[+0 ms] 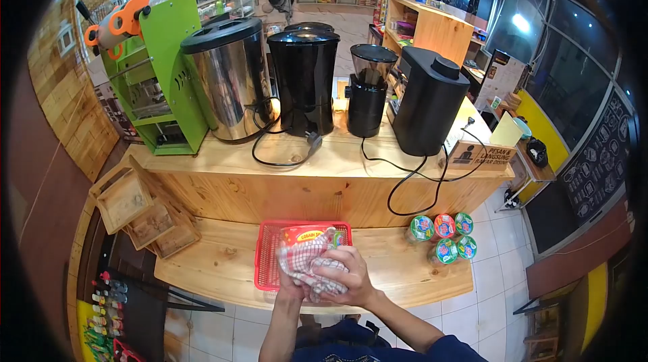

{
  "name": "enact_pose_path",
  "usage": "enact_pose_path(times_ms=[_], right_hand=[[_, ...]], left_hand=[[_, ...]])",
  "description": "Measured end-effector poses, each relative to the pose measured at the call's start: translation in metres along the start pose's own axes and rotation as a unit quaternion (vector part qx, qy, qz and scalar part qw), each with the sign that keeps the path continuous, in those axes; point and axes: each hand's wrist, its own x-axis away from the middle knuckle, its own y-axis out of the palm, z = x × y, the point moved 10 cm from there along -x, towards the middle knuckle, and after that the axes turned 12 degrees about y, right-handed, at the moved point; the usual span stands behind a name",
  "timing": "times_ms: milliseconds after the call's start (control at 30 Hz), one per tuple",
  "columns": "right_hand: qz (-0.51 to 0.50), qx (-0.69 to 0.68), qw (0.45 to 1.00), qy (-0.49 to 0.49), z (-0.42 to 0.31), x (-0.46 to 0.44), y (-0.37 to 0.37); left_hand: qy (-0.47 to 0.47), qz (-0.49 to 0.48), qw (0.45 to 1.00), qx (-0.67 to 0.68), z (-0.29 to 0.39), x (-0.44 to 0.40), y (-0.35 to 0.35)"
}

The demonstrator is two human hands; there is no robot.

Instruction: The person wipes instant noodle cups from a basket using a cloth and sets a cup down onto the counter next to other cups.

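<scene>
A red-and-white checkered cloth (302,259) is bunched between my hands, over the front part of a red plastic basket (268,227). My right hand (351,275) is closed over the cloth's right side, fingers bent around it. Most of my left hand (290,288) is covered by the cloth, which it holds from the lower left. Whether anything is wrapped inside the cloth cannot be seen. Behind it a red packet with a yellow label (307,234) shows in the basket. A small green-topped item (338,238) peeks out beside the packet, mostly hidden.
Several sealed cups (445,250) stand at the bench's right end. Wooden crates (145,217) lean at the left. Along the raised counter are a green cup sealer (158,78), a steel container (233,85) and black machines (307,82). A cord (398,210) hangs down its front.
</scene>
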Motion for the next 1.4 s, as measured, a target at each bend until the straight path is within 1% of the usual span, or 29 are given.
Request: enact_pose_path(times_ms=[33, 100, 133, 167, 233, 267, 333, 367, 433, 500, 533, 567, 600, 633, 667, 700, 767, 800, 900, 933, 1033, 1067, 1167, 1200, 1233, 1300, 1333, 1400], right_hand=[[-0.02, -0.002, 1.0, -0.015, -0.002, -0.003, -0.002], [0.026, 0.004, 1.0, 0.011, 0.006, -0.022, -0.02], [0.057, 0.019, 0.998, 0.026, 0.01, -0.033, -0.03], [0.087, 0.035, 0.995, 0.041, 0.014, -0.042, -0.04], [0.093, 0.033, 0.994, 0.043, 0.016, -0.046, -0.042], [0.091, 0.038, 0.995, 0.032, 0.011, -0.043, -0.038], [0.067, 0.032, 0.997, 0.019, 0.003, -0.027, -0.019], [0.054, 0.028, 0.998, 0.013, -0.002, -0.015, -0.01], [0.029, 0.02, 0.999, -0.003, -0.01, 0.0, 0.003], [0.018, 0.015, 1.0, -0.006, -0.009, -0.001, 0.0], [0.022, 0.019, 1.0, -0.011, -0.009, -0.01, -0.008], [0.026, 0.025, 0.999, -0.016, -0.008, -0.019, -0.014], [0.058, 0.045, 0.997, -0.017, -0.005, -0.029, -0.022], [0.07, 0.05, 0.996, -0.008, 0.0, -0.039, -0.027], [0.08, 0.055, 0.995, 0.001, 0.004, -0.047, -0.031], [0.09, 0.059, 0.994, 0.008, 0.008, -0.05, -0.033], [0.072, 0.054, 0.996, 0.009, 0.006, -0.044, -0.023], [0.055, 0.046, 0.997, 0.008, 0.001, -0.034, -0.014], [0.024, 0.034, 0.999, 0.0, -0.006, -0.015, 0.001], [0.018, 0.035, 0.999, -0.005, -0.005, -0.015, 0.0], [0.012, 0.043, 0.999, -0.007, -0.005, -0.024, -0.008], [0.005, 0.044, 0.999, -0.01, -0.007, -0.031, -0.011], [-0.024, 0.061, 0.997, -0.042, -0.016, -0.04, -0.012], [-0.03, 0.07, 0.996, -0.054, -0.019, -0.04, -0.009], [-0.036, 0.08, 0.994, -0.067, -0.021, -0.041, -0.006], [-0.011, 0.075, 0.996, -0.056, -0.008, -0.056, -0.016], [0.003, 0.073, 0.996, -0.048, 0.0, -0.061, -0.02], [0.039, 0.062, 0.997, -0.011, 0.014, -0.065, -0.027]], left_hand=[[0.0, -0.004, 1.0, -0.002, 0.001, 0.002, 0.006], [-0.006, -0.013, 1.0, -0.007, -0.003, 0.01, 0.023], [0.022, 0.006, 0.999, -0.038, 0.003, 0.009, 0.026], [0.024, 0.004, 0.999, -0.046, 0.003, 0.009, 0.033], [0.03, 0.0, 0.998, -0.061, 0.004, 0.01, 0.041], [0.034, -0.083, 0.989, 0.114, 0.002, 0.006, 0.047], [0.065, 0.034, 0.997, 0.007, 0.007, 0.002, 0.025], [0.083, 0.093, 0.991, -0.046, 0.013, 0.002, 0.013], [0.054, 0.083, 0.993, -0.064, 0.02, 0.0, 0.009], [0.017, 0.075, 0.993, -0.084, 0.024, 0.003, 0.004], [-0.032, 0.017, 0.998, -0.044, 0.015, 0.006, 0.031], [-0.014, 0.039, 0.997, -0.069, 0.016, 0.008, 0.035], [0.004, 0.06, 0.994, -0.093, 0.015, 0.009, 0.039], [0.021, 0.08, 0.99, -0.115, 0.015, 0.009, 0.038], [-0.006, 0.078, 0.994, -0.073, 0.007, 0.006, 0.029], [-0.004, 0.096, 0.992, -0.079, 0.006, 0.004, 0.022], [0.007, 0.133, 0.987, -0.09, 0.009, 0.0, 0.012], [0.045, 0.082, 0.99, -0.103, 0.011, 0.0, 0.018], [0.025, 0.03, 0.995, -0.088, 0.026, -0.02, 0.013], [0.045, 0.112, 0.985, -0.123, 0.031, -0.015, 0.003], [-0.003, 0.063, 0.979, -0.196, 0.022, -0.007, 0.006], [0.007, 0.048, 0.979, -0.199, 0.025, -0.003, 0.014], [0.006, 0.016, 0.996, -0.088, 0.019, -0.001, 0.051], [-0.01, 0.0, 1.0, -0.021, 0.011, -0.009, 0.051], [0.003, 0.015, 0.998, -0.067, 0.009, -0.007, 0.042], [0.028, 0.046, 0.985, -0.161, 0.008, -0.001, 0.034], [0.015, 0.069, 0.977, -0.204, 0.007, 0.0, 0.026], [0.014, 0.059, 0.98, -0.189, 0.007, -0.005, 0.041]])
